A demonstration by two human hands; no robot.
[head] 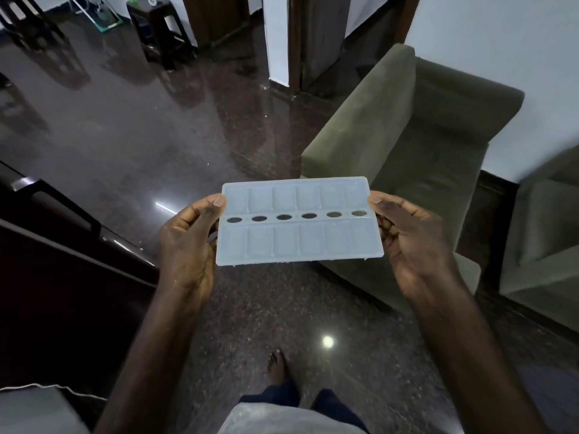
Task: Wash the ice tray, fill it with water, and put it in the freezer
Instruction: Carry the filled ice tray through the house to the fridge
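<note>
A pale translucent ice tray (297, 242) with two rows of rectangular cells and a middle row of oval holes is held level in front of me, above the dark floor. My left hand (188, 242) grips its left short edge, thumb on top. My right hand (410, 242) grips the right short edge in the same way. The cells look filled with water, its surface level with the rims, though I cannot be sure. No sink or freezer is in view.
A green armchair (416, 145) stands just beyond and to the right of the tray, a second one (545, 233) at the far right. Dark wooden furniture (56, 245) lines the left. A dark stool (159, 29) and a doorway (316, 42) lie ahead across the glossy floor (125, 120).
</note>
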